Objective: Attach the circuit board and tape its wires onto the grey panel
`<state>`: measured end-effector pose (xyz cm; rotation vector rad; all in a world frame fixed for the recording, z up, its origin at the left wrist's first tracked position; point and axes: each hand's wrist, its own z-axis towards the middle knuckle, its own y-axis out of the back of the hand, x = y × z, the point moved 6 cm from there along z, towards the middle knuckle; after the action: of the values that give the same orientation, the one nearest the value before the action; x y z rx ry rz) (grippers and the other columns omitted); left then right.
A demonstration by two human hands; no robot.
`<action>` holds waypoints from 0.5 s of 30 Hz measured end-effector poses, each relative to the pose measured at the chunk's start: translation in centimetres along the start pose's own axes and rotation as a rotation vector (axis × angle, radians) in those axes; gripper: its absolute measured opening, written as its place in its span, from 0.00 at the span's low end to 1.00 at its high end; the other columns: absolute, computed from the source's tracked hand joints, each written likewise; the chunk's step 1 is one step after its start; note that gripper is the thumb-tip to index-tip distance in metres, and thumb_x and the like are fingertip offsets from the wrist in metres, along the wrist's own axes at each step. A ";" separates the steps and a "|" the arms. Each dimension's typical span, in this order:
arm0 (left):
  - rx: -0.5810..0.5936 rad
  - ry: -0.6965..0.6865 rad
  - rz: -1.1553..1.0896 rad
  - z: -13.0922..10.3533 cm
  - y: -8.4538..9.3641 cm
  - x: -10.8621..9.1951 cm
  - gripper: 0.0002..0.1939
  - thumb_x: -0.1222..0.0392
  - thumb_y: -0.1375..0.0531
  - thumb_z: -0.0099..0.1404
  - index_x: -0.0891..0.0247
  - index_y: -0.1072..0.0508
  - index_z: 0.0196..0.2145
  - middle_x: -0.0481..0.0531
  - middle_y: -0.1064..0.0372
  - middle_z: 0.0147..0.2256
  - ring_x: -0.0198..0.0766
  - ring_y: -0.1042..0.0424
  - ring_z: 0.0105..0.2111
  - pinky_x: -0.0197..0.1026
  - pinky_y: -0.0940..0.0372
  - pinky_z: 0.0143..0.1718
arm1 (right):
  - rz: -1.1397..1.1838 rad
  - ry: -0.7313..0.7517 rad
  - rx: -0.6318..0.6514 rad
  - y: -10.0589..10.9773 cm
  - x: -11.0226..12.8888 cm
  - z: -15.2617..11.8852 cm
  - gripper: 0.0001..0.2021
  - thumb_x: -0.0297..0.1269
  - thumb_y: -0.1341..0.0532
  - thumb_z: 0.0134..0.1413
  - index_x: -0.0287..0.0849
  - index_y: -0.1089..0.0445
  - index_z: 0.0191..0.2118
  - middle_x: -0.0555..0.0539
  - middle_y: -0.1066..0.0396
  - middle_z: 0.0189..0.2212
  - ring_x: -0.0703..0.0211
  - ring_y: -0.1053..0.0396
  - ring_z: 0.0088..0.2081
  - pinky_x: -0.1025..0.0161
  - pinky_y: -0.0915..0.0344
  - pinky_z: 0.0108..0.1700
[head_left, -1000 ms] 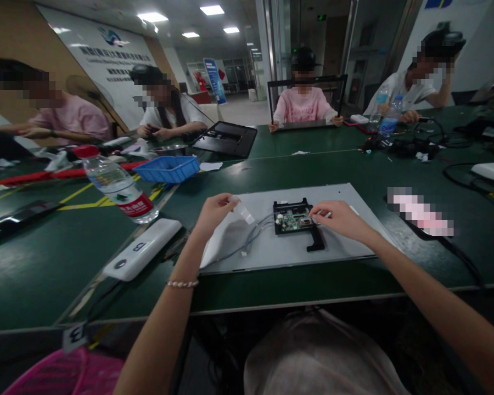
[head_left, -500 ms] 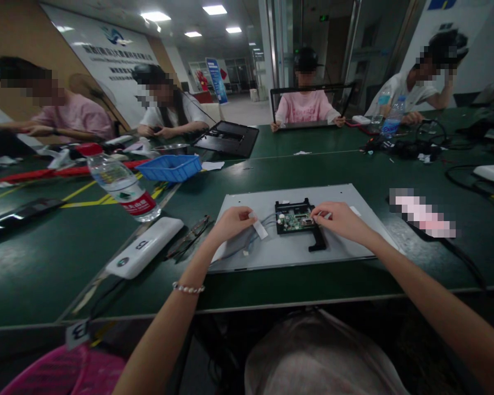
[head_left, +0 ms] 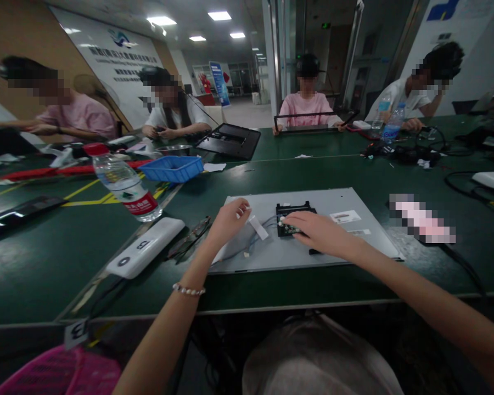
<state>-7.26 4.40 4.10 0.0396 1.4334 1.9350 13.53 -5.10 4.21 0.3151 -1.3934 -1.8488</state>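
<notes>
A grey flat panel (head_left: 271, 258) lies on the green table. On it sits a black bracket (head_left: 295, 206) with a green circuit board, much of it under my right hand (head_left: 319, 230). The fingers of that hand are stretched over the board and touch its left part. My left hand (head_left: 232, 217) is over the panel's left side, fingers curled, beside a white strip (head_left: 259, 227); whether its fingertips hold anything is too small to tell. Thin grey wires (head_left: 267, 222) run from the board toward the panel's lower left.
Left of the panel are folded glasses (head_left: 189, 239), a white power bank (head_left: 146, 248), a water bottle (head_left: 125, 186) and a blue tray (head_left: 173, 169). A phone (head_left: 422, 219) lies at the right. Several people sit across the table, one holding a black frame (head_left: 304, 114).
My right hand has moved left over the board and its fingers have spread from a pinch. My left hand has come off the white strip and shifted slightly up. The person's frame opposite is lower.
</notes>
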 end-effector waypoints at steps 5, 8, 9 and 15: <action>0.065 -0.118 0.014 0.0 -1.0 -1.3 0.08 0.60 0.49 0.63 0.63 0.32 0.36 0.50 0.32 0.33 0.38 0.32 0.33 0.40 0.38 0.37 | -0.177 0.165 0.057 -2.2 3.0 3.3 0.16 0.26 0.45 0.57 0.41 0.34 0.51 0.42 0.33 0.50 0.53 0.36 0.51 0.55 0.39 0.51; 0.026 -0.134 0.003 -0.1 -0.6 -1.6 0.08 0.62 0.49 0.63 0.63 0.32 0.37 0.50 0.33 0.32 0.37 0.33 0.32 0.39 0.38 0.36 | -0.257 0.209 0.070 -3.5 3.9 4.9 0.10 0.26 0.46 0.59 0.38 0.31 0.45 0.41 0.30 0.45 0.52 0.34 0.47 0.56 0.38 0.47; 0.022 -0.142 -0.007 -0.1 -0.4 -1.8 0.07 0.63 0.49 0.63 0.63 0.33 0.37 0.49 0.33 0.32 0.36 0.33 0.32 0.39 0.38 0.36 | -0.277 0.216 0.075 -3.9 4.0 5.2 0.09 0.26 0.46 0.60 0.37 0.30 0.42 0.41 0.29 0.43 0.52 0.34 0.46 0.56 0.38 0.46; 0.164 -0.218 -0.063 -0.5 -0.9 -2.9 0.05 0.64 0.48 0.61 0.62 0.33 0.33 0.48 0.35 0.31 0.35 0.34 0.31 0.38 0.39 0.35 | -0.306 0.215 0.062 -4.9 3.9 5.1 0.07 0.27 0.45 0.60 0.36 0.29 0.37 0.41 0.28 0.39 0.53 0.32 0.42 0.58 0.39 0.44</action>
<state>-4.91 2.52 4.25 0.2702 1.4249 1.7009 5.67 -3.81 2.65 0.7724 -1.3102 -1.9484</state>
